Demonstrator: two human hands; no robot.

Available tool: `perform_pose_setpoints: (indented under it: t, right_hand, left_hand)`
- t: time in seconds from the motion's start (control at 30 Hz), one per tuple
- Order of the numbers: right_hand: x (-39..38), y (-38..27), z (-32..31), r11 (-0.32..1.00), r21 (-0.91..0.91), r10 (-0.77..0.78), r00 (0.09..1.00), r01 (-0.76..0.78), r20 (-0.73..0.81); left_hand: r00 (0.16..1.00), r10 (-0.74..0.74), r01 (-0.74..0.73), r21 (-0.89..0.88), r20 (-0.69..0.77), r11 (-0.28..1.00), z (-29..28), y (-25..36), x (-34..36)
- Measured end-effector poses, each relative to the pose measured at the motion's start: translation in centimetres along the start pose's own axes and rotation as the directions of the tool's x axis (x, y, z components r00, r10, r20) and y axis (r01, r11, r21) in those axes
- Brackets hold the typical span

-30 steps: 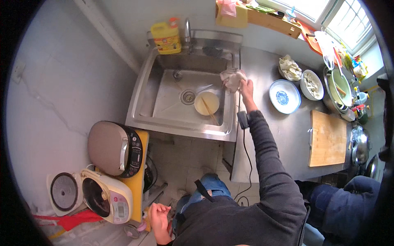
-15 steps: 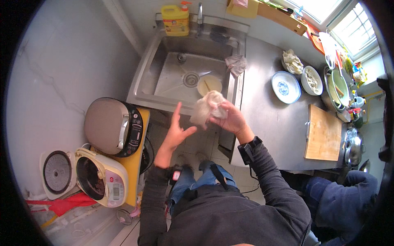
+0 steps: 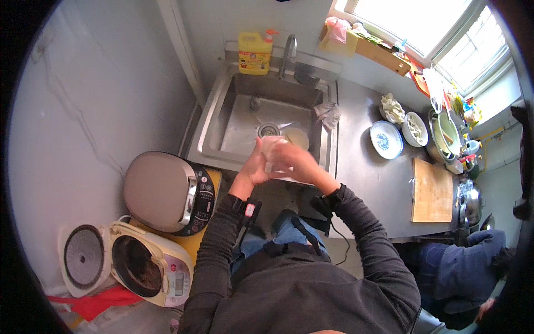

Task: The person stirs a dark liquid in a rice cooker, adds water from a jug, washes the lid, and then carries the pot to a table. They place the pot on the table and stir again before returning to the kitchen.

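My left hand [image 3: 255, 170] and my right hand [image 3: 300, 166] are together over the front edge of the steel sink [image 3: 210, 133], both closed around a crumpled pale cloth [image 3: 273, 146]; the right hand is blurred. Just beyond them, partly hidden, a pale bowl [image 3: 297, 138] lies in the basin. A second, greyer cloth [image 3: 327, 116] is draped on the sink's right rim. A yellow jug with a pump [image 3: 254, 58] stands left of the tap [image 3: 288, 50].
The steel counter [image 3: 361, 183] holds a plate [image 3: 386, 139], bowls of pale food [image 3: 414, 129] and a wooden board [image 3: 431, 190]. Two rice cookers [image 3: 156, 189] sit lower left, the nearer lidded one open. Another person [image 3: 461, 278] in dark blue is at lower right.
My right hand has come back from the sink's right rim, carrying a cloth toward the front edge. My left hand has risen from low left and now joins it on the cloth.
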State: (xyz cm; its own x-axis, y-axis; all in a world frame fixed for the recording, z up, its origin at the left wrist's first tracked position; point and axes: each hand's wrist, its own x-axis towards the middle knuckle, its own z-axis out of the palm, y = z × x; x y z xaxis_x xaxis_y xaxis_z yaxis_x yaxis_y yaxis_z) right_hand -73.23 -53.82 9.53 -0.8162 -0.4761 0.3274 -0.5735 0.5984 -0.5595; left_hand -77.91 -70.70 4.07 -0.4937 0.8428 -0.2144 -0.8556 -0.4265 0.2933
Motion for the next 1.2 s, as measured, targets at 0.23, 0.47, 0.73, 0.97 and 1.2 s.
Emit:
perform_pose_setpoints:
  t: [0.23,0.47,0.73,0.97,1.2]
  right_hand:
    - [1.4,3.1,-1.8,0.902,-0.417,-0.151,0.987,0.114,-0.057]
    - [7.6,8.0,-0.8,0.831,-0.556,0.048,0.998,-0.021,0.035]
    - [10.6,13.9,-0.7,0.801,-0.512,0.4,0.914,-0.31,0.073]
    - [10.8,17.9,-0.1,0.854,-0.278,0.495,0.851,-0.439,0.175]
    - [11.0,20.8,1.8,0.757,0.161,0.541,0.744,-0.634,0.392]
  left_hand:
    - [0.989,-0.078,0.129,0.46,-0.129,0.879,-0.1,6.1,3.2]
    - [0.923,-0.066,0.386,0.915,-0.38,0.119,1.7,9.2,9.9]
    - [0.965,0.259,0.198,0.734,-0.031,-0.649,0.6,10.7,15.2]
    - [0.946,0.289,0.147,0.602,0.145,-0.785,-2.1,11.4,16.9]
    - [0.907,0.238,0.105,0.363,0.346,-0.926,-3.3,11.3,16.8]
